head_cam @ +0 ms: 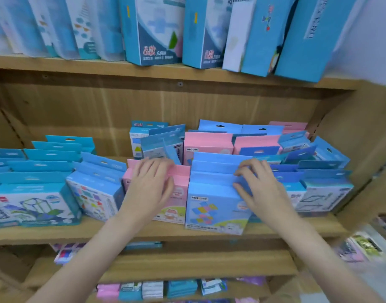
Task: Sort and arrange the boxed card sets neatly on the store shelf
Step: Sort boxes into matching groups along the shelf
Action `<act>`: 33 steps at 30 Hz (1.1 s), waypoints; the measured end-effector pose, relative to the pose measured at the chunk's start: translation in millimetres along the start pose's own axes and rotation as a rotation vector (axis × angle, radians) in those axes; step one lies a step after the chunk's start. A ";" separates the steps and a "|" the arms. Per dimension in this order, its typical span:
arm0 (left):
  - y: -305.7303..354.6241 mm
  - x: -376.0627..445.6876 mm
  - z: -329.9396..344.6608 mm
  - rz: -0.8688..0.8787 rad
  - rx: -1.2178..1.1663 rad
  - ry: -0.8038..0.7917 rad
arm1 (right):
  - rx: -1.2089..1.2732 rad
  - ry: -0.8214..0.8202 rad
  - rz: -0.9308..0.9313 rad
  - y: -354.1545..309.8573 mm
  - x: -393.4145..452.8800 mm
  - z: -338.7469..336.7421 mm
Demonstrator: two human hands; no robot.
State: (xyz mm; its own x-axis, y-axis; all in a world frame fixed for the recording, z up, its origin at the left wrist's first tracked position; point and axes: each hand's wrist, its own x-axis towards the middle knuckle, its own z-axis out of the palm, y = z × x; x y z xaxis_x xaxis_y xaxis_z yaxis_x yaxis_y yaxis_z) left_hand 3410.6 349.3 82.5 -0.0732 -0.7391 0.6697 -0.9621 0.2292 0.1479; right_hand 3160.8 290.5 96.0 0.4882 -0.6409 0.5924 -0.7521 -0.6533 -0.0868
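while both hands work at the front edge of the middle shelf, the sorting stands partly done. the left hand lies with fingers loosely spread over the top of the pink boxes, pressing rather than pinching. the right hand curls its fingers over the hang tabs of the blue boxes just beside them; whether it grips one tab or only steadies the row cannot be told.

done, by judgement: the teal boxes toward the left end stand in fairly even rows, and the pink and blue rows at the front are upright and side by side.

left, by judgement: the boxes at the back lean at odd angles with pink and blue mixed, and the stack at the right end is uneven.

hidden or unclear: print on the box fronts is too blurred to read; the left end of the shelf is cut off; the tall boxes on the upper shelf lose their tops; the lower shelves show only blurred packs.
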 end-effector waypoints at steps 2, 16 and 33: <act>3.6 -3.3 0.4 -0.033 -0.026 0.006 | 0.069 -0.055 -0.022 5.3 2.8 -1.2; 20.9 -9.8 2.5 0.061 0.067 -0.154 | 0.098 -0.488 0.106 42.3 134.0 26.0; -43.4 -26.0 -31.5 -0.187 0.209 -0.059 | -0.010 -0.607 -0.678 -64.8 174.8 61.4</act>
State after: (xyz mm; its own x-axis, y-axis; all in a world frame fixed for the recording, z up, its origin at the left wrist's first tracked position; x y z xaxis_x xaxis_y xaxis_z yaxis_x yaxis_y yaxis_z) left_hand 3462.5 378.5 81.5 0.1011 -0.7930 0.6008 -0.9932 -0.0453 0.1074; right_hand 3322.0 196.1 156.0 0.9744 -0.2244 -0.0106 -0.2209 -0.9658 0.1354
